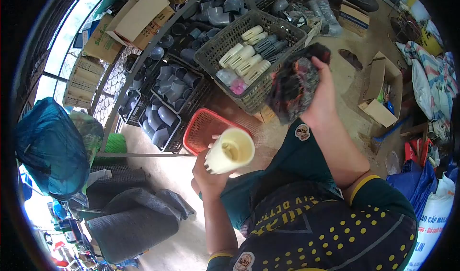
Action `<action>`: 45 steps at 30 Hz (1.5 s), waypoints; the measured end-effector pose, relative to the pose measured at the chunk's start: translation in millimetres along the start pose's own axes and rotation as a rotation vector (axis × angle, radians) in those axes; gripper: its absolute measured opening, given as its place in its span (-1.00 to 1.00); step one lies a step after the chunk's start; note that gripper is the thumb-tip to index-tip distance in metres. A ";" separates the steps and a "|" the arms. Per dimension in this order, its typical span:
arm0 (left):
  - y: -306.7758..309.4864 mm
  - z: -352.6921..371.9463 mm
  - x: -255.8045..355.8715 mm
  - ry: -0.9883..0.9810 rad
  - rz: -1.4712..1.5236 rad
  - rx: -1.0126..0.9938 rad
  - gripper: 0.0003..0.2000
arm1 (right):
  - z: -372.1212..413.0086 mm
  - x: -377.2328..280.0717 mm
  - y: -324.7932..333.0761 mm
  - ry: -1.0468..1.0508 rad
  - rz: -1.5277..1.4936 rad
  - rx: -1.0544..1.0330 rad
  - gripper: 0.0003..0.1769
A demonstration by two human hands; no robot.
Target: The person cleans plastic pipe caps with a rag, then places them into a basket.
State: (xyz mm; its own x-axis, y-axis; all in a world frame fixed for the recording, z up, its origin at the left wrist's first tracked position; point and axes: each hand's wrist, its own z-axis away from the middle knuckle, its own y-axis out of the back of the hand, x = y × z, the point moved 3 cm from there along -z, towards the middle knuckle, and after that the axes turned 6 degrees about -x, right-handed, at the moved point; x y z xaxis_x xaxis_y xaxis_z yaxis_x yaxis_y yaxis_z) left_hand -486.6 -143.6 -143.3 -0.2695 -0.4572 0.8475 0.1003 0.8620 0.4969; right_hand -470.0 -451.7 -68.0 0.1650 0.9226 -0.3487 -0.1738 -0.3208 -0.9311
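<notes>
My left hand (208, 175) is wrapped round a cream plastic fitting (230, 151), a hollow cup shape with its round opening facing up and slots at its lower end. In my right hand (322, 96) is a bunched dark cloth (296, 81) with reddish patches, raised beside the large crate. That dark crate (251, 98) holds cream slotted fittings (245, 60), dark grey ones (270, 46) and a small pink item (238, 86). Behind the cream fitting, a red basket (199, 127) stands on the floor.
Crates of grey pipe elbows (175, 86) stand left of the large crate, by a metal frame. An open cardboard box (378, 108) lies on the floor at right. Grey mesh rolls (139, 223) and a blue net bag (52, 146) are at left.
</notes>
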 end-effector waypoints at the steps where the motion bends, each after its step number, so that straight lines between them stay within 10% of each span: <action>1: -1.7 -2.2 4.4 0.039 -0.031 -0.001 -0.46 | 2.9 6.3 4.5 0.034 0.131 0.010 -0.52; 9: 3.6 1.6 0.4 0.178 -0.191 -0.255 -0.53 | -20.0 16.9 47.1 0.179 2.000 -0.024 -0.40; 10: 4.9 4.2 -4.4 0.204 -0.168 -0.257 -0.53 | -28.0 5.8 39.0 -0.185 1.942 -0.049 -0.39; 14: 9.9 12.5 -5.5 0.255 -0.141 -0.247 -0.51 | -31.4 14.6 57.0 -0.275 1.093 -0.095 -0.42; 17: 9.9 12.5 1.5 0.261 -0.195 -0.264 -0.49 | 5.3 32.3 37.1 -0.530 1.298 -0.394 -0.38; 19: 10.1 9.6 5.6 0.255 -0.211 -0.300 -0.50 | 26.5 57.1 27.7 -0.237 1.295 -1.008 -0.30; 22: 14.6 4.7 9.3 0.222 -0.195 -0.354 -0.53 | 23.9 51.9 24.8 -0.203 1.262 -1.154 -0.19; 25: 13.6 1.8 30.7 0.166 -0.259 -0.341 -0.52 | 12.9 48.4 38.3 -0.538 1.035 -0.969 -0.08; 29: 6.8 -5.8 31.7 0.150 -0.211 -0.327 -0.52 | 18.0 37.2 8.2 -0.220 1.558 -0.901 0.02; 37: 15.1 -13.5 52.0 0.018 -0.485 -0.139 -0.51 | 2.3 63.2 58.2 0.076 1.312 -0.852 -0.11; 40: 9.9 -15.8 41.7 0.074 -0.279 -0.374 -0.41 | -1.0 58.9 74.2 -0.133 1.176 -0.630 -0.09; 45: -7.7 -4.5 -3.3 0.434 1.091 -1.129 -0.20 | 9.5 44.0 49.0 0.096 1.191 -1.186 -0.08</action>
State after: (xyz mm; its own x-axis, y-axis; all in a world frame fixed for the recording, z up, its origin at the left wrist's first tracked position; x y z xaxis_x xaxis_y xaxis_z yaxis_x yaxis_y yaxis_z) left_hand -482.2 -149.7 -149.1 0.6514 0.0367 0.7579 0.7163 0.2996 -0.6302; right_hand -480.4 -424.8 -128.0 0.5511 0.0635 -0.8320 0.5318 -0.7951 0.2915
